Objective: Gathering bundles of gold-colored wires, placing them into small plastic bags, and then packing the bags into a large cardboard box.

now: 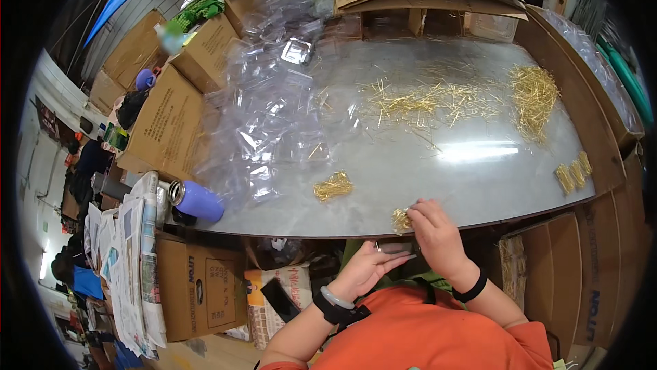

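Note:
At the table's near edge, a small bundle of thin gold-coloured wire pieces (400,221) sits against the fingertips of my right hand (438,236). Those fingers are bent and held together, and the hand partly hides the bundle. Just left of it and lower, my left hand (368,271) is turned partly palm up in front of the edge, its fingers stretched out with nothing plainly in them. Another gold wire bundle (333,187) lies further left on the tabletop. Beyond my hands, loose gold wire pieces (424,104) are scattered over the grey table (397,165).
Clear plastic bags (270,117) cover the table's left part. A thick gold pile (534,100) lies at the far right, with several small bundles (573,173) nearer. A purple bottle (200,200) lies by the left edge. Cardboard boxes (168,124) and a newspaper stack (140,254) flank the table.

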Motion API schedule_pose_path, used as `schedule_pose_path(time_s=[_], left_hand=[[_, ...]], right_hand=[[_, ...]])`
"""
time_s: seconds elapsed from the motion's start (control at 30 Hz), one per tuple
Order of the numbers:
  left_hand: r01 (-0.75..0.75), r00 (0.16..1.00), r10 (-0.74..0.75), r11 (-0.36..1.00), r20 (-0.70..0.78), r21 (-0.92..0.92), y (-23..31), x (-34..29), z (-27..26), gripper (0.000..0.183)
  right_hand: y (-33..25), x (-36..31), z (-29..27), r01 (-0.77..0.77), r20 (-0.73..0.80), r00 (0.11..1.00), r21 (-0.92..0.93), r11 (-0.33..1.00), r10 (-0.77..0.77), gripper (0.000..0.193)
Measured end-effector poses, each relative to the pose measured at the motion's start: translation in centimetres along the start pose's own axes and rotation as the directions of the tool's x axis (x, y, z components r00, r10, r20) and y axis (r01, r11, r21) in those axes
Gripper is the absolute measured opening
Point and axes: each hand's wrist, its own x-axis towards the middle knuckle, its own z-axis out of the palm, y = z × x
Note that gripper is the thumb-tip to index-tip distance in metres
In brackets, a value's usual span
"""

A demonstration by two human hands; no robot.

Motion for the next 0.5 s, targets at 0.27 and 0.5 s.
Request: schedule_pose_path(time_s=[0.27, 0.5], left_hand=[[-0.033, 0.986, 0.044, 0.997, 0.158, -0.071, -1.1, -2.6, -0.6, 0.057], [-0.266, 0.938, 0.178, 0.920, 0.296, 0.287, 1.8, -3.3, 3.0, 0.072]], right_hand=[[-2.4, -3.6, -0.4, 0.170, 0.107, 0.978, 0.082, 0.982, -0.178, 0.037], [-2.6, -0.7, -3.1, 0.163, -0.048, 0.986, 0.204, 0.965, -0.157, 0.031]])
